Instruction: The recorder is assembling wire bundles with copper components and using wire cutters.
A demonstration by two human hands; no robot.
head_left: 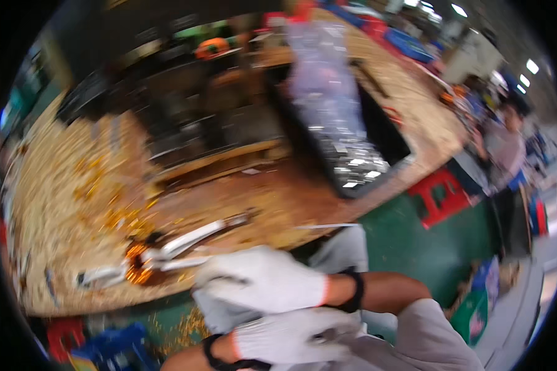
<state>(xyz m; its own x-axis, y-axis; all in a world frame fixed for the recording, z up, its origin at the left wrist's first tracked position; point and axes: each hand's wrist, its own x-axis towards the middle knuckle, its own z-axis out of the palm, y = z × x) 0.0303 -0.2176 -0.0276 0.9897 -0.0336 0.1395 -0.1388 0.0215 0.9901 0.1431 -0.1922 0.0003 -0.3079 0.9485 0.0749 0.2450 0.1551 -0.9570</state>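
Both my hands wear white knit gloves with dark bands at the wrists, and motion blurs them. My right hand (263,279) reaches across from the right, above my lap beside the bench's front edge. Its fingers are smeared, and nothing shows clearly in them. Below it, my left hand (297,337) lies over my grey-clad lap, fingers stretched to the right with a dark gap between them. Left of my right hand, a ring-shaped copper wire coil (139,263) sits on the bench. A tool with white handles (195,238) lies against the coil; its kind is blurred.
Copper-coloured wire scraps (117,210) litter the wooden bench (43,229). A dark machine (210,117) stands behind. A black tray (387,133) holds clear plastic-wrapped shiny parts (353,164). Right of the bench are a red stool (436,195) and another person (504,145).
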